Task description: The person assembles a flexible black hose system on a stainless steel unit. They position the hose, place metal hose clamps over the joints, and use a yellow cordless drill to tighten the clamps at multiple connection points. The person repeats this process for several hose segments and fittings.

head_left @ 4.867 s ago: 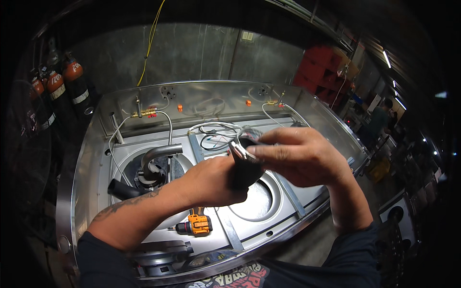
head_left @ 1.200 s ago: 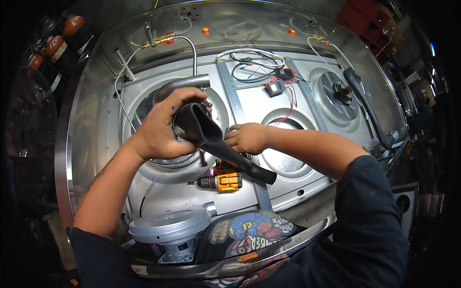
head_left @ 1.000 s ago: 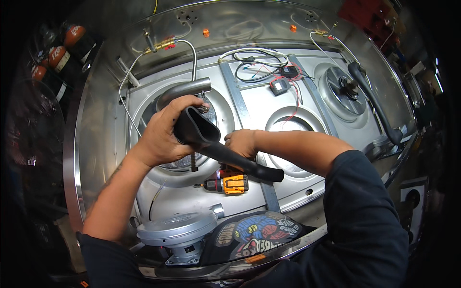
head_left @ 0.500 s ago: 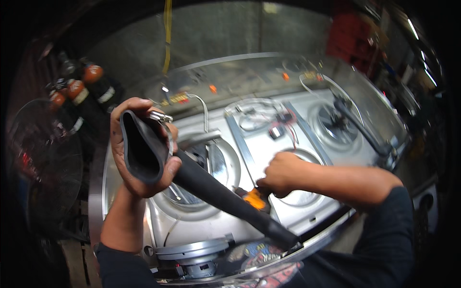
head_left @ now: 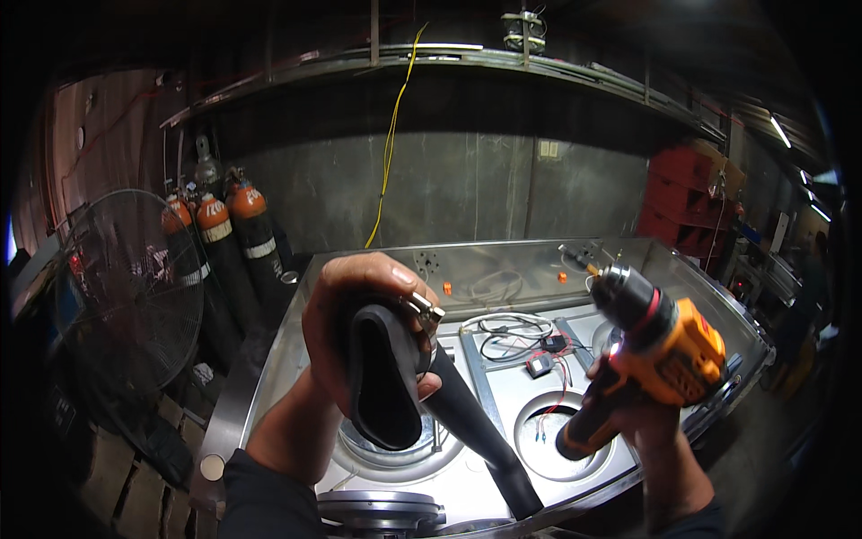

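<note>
My left hand (head_left: 325, 337) is closed around the flattened open end of a thick black rubber hose (head_left: 480, 440). A metal hose clamp (head_left: 424, 310) sits round that end, under my fingers. The hose slants down to the right over the metal unit (head_left: 476, 368). Raised at the right, my right hand (head_left: 642, 422) grips a yellow-and-black cordless drill (head_left: 678, 355) by its handle. Its chuck and bit point up and to the left, toward the far side, apart from the clamp.
Cables and small black modules (head_left: 539, 364) lie on the unit's top beside a round opening (head_left: 564, 436). A round metal motor-like part (head_left: 382, 508) stands at the near edge. Gas cylinders (head_left: 256, 225) and a fan (head_left: 135, 287) are at the left; red crates (head_left: 682, 193) are at the back right.
My right hand has come up from the unit's surface with the drill. My left hand with the hose end has shifted right, and the view has tilted up.
</note>
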A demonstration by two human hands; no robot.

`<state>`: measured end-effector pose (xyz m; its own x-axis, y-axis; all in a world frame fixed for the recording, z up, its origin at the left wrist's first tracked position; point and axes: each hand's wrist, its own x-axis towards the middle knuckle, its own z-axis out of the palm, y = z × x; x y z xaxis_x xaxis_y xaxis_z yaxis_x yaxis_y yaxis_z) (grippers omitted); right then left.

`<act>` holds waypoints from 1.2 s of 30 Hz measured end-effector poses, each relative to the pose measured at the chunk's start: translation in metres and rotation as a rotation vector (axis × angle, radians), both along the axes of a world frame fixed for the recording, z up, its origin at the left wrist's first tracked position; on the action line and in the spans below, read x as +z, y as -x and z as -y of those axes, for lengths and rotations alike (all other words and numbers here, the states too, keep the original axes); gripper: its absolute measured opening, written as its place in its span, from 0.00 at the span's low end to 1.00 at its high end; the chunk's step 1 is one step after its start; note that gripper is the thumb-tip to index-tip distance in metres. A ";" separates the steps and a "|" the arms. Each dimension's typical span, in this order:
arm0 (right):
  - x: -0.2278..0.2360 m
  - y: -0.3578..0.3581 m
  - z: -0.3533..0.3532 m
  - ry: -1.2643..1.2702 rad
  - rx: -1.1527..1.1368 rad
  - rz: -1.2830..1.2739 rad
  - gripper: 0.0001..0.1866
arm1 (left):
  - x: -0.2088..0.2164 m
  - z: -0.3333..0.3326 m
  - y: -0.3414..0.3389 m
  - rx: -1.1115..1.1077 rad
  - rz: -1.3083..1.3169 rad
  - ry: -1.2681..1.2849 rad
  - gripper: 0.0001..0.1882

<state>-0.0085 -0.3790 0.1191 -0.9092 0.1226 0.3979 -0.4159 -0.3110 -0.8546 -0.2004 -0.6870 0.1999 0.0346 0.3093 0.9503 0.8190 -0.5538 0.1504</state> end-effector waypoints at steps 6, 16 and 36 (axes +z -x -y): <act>0.002 -0.011 0.060 -0.220 0.122 -0.088 0.40 | 0.003 0.001 -0.014 -0.002 -0.011 -0.079 0.41; -0.005 -0.005 0.080 -0.371 0.129 -0.064 0.37 | -0.001 0.010 -0.015 -0.006 -0.001 -0.091 0.42; -0.006 0.001 0.075 -0.549 0.086 -0.053 0.30 | -0.016 0.005 0.001 -0.086 0.069 -0.057 0.41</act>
<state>-0.0095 -0.4545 0.1134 -0.8840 -0.1896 0.4274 -0.4551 0.1394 -0.8795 -0.2017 -0.6919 0.1839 -0.0075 0.2538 0.9672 0.7568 -0.6308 0.1714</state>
